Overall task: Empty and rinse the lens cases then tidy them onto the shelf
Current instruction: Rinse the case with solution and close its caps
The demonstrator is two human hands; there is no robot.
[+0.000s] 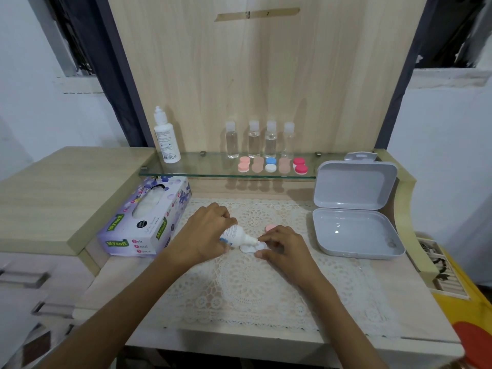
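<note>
Left hand [205, 233] grips the bottle [235, 234], tipped at the lens case [258, 246] the right hand [283, 245] pinches, mid lace mat [250, 288]; a hard squeeze could soak it.

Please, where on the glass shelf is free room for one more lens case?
The widest bare stretch of the glass shelf lies between the white solution bottle and the pale pink lens case. From there rightward it is crowded: five cases in a row before four clear bottles, ending close to the open grey box.
</note>
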